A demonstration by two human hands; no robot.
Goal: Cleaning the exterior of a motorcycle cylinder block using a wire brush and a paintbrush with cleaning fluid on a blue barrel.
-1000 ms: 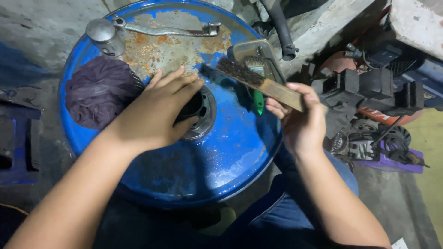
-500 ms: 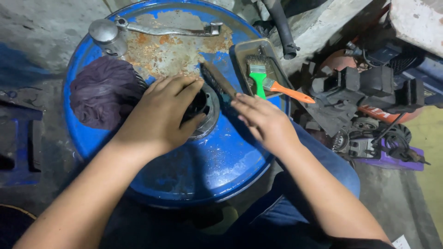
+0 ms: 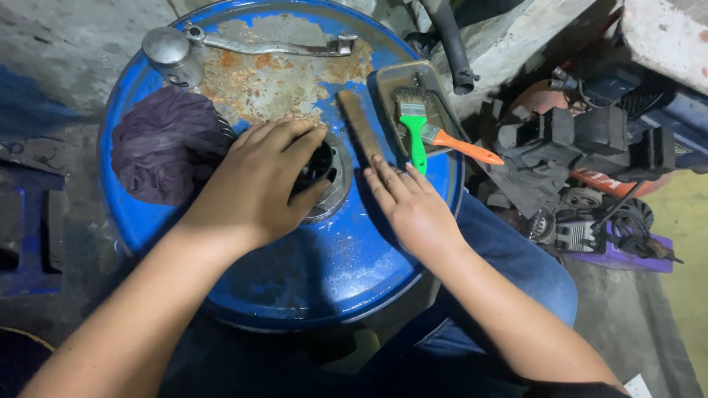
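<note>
drum top [image 3: 324,273], blue and rust-patched, fills the view. the left hand [image 3: 258,184] lies curled over a round metal part [image 3: 328,173] at the centre, fingers wrapped on its rim. the right hand [image 3: 413,206], at four o'clock from that part, rests flat and open, its fingertips touching a rusty flat file [image 3: 360,125] that runs toward one o'clock. a dark rag [image 3: 166,144] sits at nine o'clock, and a green-handled brush [image 3: 414,129] lies in a tray [image 3: 391,77] at two o'clock.

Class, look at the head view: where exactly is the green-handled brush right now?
The green brush lies in a small tray on the blue drum's upper right edge, beside an orange-handled brush, just beyond the right hand's fingertips.
</note>
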